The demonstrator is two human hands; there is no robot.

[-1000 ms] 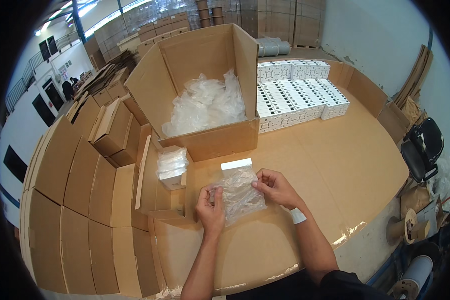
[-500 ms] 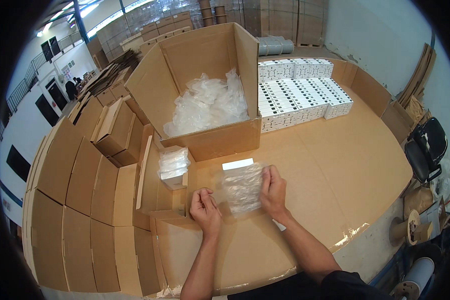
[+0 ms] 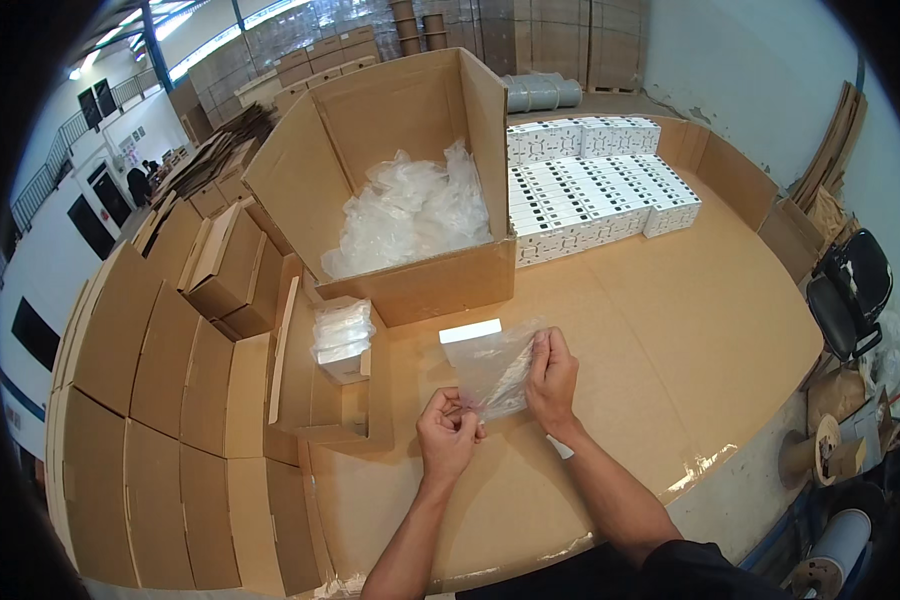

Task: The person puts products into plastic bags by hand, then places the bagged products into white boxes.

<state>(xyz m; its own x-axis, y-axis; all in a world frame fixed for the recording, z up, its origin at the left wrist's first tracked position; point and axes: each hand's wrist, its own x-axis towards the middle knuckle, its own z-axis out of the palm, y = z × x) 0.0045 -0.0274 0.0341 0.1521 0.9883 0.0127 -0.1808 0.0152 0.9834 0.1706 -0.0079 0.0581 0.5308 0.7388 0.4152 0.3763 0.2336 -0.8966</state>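
Note:
Over the table I hold a clear plastic bag (image 3: 498, 362) spread between my hands. My right hand (image 3: 553, 382) is closed on the bag's right side. The fingers of my left hand (image 3: 448, 437) pinch its lower left edge. A small white box (image 3: 470, 331) lies just behind the bag, partly covered by it. To the left, an open cardboard carton (image 3: 315, 405) holds several white boxes in clear bags (image 3: 344, 330), stacked at its far end.
A tall open carton (image 3: 415, 285) full of loose clear bags (image 3: 410, 210) stands at the back. Rows of white boxes with dark marks (image 3: 600, 200) sit behind to the right. Closed brown cartons (image 3: 155, 450) are stacked along the left. A black chair (image 3: 850, 295) stands beyond the table's right side.
My left hand has moved right and up to the bag and now pinches its edge. The bag is stretched at a slant between both hands, where before only my right hand held it.

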